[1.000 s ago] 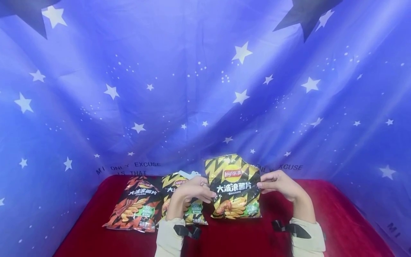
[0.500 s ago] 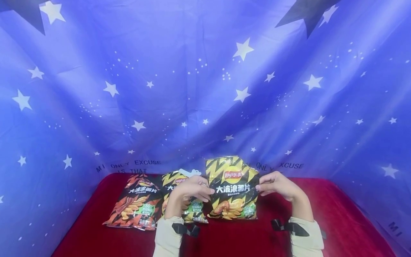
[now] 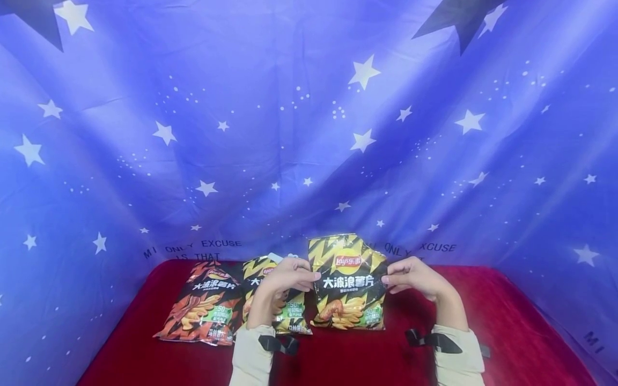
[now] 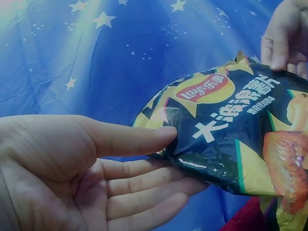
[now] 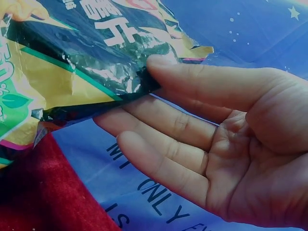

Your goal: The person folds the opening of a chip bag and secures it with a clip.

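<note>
Between both hands a yellow-and-black bag of Lay's chips (image 3: 347, 292) is held upright, its printed front toward the head camera. My left hand (image 3: 288, 279) pinches its left edge, thumb on the front and fingers behind, as the left wrist view shows with the chip bag (image 4: 216, 139). On the opposite edge my right hand (image 3: 417, 279) pinches in the same way; the thumb (image 5: 202, 82) lies over the foil in the right wrist view. The bag's top right corner is cut or torn away. Its bottom edge is close over the red cloth.
A red-and-black bag of chips (image 3: 203, 311) lies at the left on the red cloth-covered table (image 3: 357, 359). Beside it lies another yellow-and-black chip bag (image 3: 292, 316), partly hidden by my left hand. A small pale object (image 3: 275, 257) shows at its top. Blue starry fabric (image 3: 270, 134) hangs behind.
The held bag has shifted slightly left and turned a little. Both hands keep their pinch on its edges and have moved slightly left along with it.
</note>
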{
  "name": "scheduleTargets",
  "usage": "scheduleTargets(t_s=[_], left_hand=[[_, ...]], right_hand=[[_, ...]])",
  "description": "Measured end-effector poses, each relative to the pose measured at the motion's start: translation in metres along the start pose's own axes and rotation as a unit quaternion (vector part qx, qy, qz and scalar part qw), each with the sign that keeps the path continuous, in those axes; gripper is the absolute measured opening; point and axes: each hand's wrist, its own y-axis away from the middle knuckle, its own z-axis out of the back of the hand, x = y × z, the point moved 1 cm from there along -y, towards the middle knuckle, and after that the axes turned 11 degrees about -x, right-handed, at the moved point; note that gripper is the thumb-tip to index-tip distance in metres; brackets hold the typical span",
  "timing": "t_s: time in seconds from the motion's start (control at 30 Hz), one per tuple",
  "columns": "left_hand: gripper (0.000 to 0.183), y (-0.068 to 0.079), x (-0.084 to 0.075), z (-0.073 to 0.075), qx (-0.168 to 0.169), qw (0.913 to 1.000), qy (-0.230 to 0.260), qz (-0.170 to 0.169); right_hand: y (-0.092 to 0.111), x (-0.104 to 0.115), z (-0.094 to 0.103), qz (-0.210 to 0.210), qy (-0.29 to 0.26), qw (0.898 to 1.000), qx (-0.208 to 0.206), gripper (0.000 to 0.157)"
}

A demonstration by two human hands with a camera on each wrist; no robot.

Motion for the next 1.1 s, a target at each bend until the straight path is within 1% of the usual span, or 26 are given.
scheduleTargets(t_s=[0.1,0.23,0.4,0.53,0.67,0.77,0.83,0.97,1.03,1.07,1.1], left_hand=[[0.018,-0.001,0.0,-0.001,-0.013,0.9999,0.008,-0.001],[0.022,-0.002,0.0,-0.002,-0.022,0.9997,0.007,-0.004],[0.027,-0.002,0.0,-0.002,-0.032,0.9995,-0.003,-0.002],[0.026,-0.001,0.0,-0.002,-0.036,0.9993,-0.007,0.002],[0.025,0.0,0.0,-0.003,-0.036,0.9993,-0.007,0.003],[0.026,0.0,0.0,-0.002,-0.032,0.9995,-0.007,-0.002],[0.027,0.001,0.0,-0.002,-0.028,0.9995,-0.01,-0.007],[0.024,0.002,-0.001,-0.003,-0.023,0.9996,-0.014,-0.007],[0.019,0.004,-0.003,-0.003,-0.031,0.9993,-0.019,-0.004],[0.024,0.005,-0.004,-0.003,-0.04,0.9988,-0.028,-0.005],[0.034,0.007,-0.006,-0.003,-0.049,0.9982,-0.035,-0.006]], right_hand=[[0.0,0.001,0.0,0.002,-0.003,1.0,-0.015,0.033],[0.0,0.001,-0.001,0.005,-0.005,1.0,-0.027,0.03],[-0.002,0.0,-0.002,0.008,-0.004,1.0,-0.022,0.028],[-0.002,-0.001,-0.002,0.009,-0.001,1.0,-0.019,0.029],[-0.002,0.0,-0.001,0.008,0.001,1.0,-0.019,0.03],[-0.002,0.001,-0.001,0.009,0.003,1.0,-0.026,0.032],[-0.002,0.002,-0.002,0.014,0.002,0.999,-0.039,0.035],[-0.004,0.007,-0.007,0.031,-0.008,0.996,-0.086,0.038],[-0.005,0.01,-0.01,0.036,-0.012,0.993,-0.108,0.038],[-0.006,0.012,-0.011,0.037,-0.013,0.992,-0.118,0.038],[-0.006,0.013,-0.013,0.037,-0.013,0.991,-0.126,0.038]])
